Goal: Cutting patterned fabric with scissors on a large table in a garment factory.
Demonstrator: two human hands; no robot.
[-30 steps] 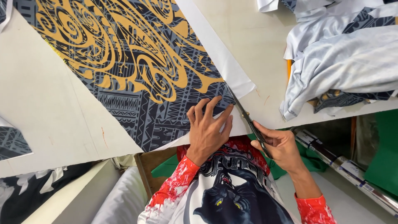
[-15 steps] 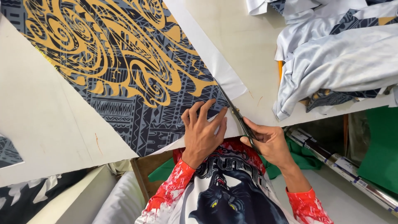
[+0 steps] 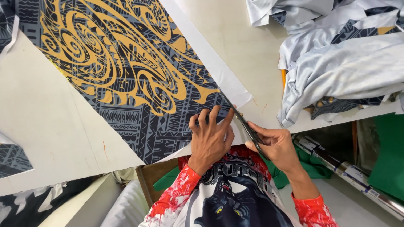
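Observation:
A large printed fabric sheet (image 3: 126, 71) with grey, black and gold swirling patterns lies flat on the white cutting table (image 3: 46, 122). A plain white border strip (image 3: 210, 63) runs along its right edge. My left hand (image 3: 210, 136) presses flat on the fabric's near corner, fingers spread. My right hand (image 3: 273, 145) grips black scissors (image 3: 244, 122), whose blades point up along the line between the print and the white border, close to my left fingertips.
A pile of pale grey and patterned cloth pieces (image 3: 341, 63) lies at the table's right. More patterned scraps (image 3: 12, 157) sit at the left edge. Below the table are a metal rail (image 3: 349, 172), green cloth (image 3: 387, 155) and a wooden box (image 3: 151, 176).
The scissors have advanced a little up the border line with my right hand. My left hand stays pressed on the fabric corner. The view has shifted slightly.

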